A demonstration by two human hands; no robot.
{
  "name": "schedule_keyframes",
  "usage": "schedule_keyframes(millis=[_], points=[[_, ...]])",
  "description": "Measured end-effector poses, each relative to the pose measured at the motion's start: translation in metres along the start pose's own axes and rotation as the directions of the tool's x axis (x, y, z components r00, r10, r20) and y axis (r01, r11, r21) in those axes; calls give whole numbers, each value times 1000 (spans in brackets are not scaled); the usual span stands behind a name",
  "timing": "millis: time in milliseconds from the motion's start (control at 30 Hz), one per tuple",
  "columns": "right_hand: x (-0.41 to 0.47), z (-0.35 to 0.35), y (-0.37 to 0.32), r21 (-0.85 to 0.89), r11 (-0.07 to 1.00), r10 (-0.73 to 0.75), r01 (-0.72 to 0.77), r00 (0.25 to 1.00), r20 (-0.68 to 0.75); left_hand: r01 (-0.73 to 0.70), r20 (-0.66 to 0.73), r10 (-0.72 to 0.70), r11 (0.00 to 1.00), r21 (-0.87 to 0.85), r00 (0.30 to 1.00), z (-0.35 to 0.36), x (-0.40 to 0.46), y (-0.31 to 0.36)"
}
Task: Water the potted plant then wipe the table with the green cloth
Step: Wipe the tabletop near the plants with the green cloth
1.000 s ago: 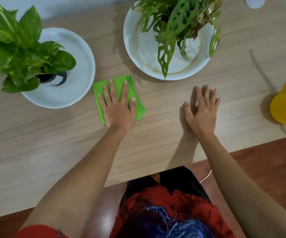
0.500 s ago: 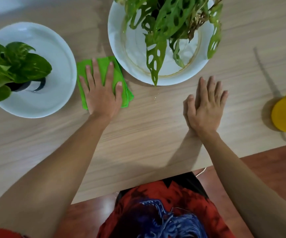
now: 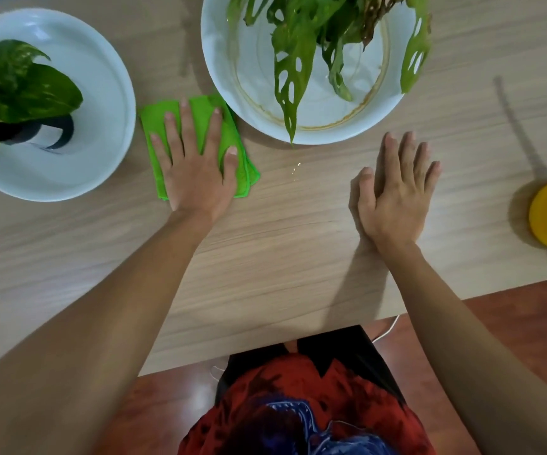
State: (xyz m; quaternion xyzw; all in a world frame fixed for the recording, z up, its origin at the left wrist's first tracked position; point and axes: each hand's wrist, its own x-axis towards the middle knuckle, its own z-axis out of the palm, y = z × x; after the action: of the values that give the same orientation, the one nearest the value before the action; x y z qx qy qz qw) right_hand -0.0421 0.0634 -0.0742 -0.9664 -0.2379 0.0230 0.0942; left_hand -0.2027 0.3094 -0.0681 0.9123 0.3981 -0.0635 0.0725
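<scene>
I am pressing my left hand [image 3: 196,172], fingers spread flat, onto the folded bright green cloth [image 3: 232,149] on the pale wood-grain desk [image 3: 298,244]; my right hand [image 3: 397,195] is resting released, grasping nothing, well apart.

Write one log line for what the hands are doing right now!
step: wiping | left hand: flat on green cloth | right hand: flat on table, empty | droplets: unwiped
</scene>
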Motion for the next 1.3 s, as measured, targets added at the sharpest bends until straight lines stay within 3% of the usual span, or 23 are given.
schedule_keyframes(millis=[433,667,1300], points=[[-2,-8,51,154,973,-176,171,984,22,-13,-18,13,1000,-2,1000,14,-34,29],[12,-17,80,43,997,-60,60,998,1,-25,-19,25,1000,2,999,17,-45,42],[11,-13,77,10,999,-49,50,998,-31,-26,-21,26,1000,9,999,22,-61,74]])
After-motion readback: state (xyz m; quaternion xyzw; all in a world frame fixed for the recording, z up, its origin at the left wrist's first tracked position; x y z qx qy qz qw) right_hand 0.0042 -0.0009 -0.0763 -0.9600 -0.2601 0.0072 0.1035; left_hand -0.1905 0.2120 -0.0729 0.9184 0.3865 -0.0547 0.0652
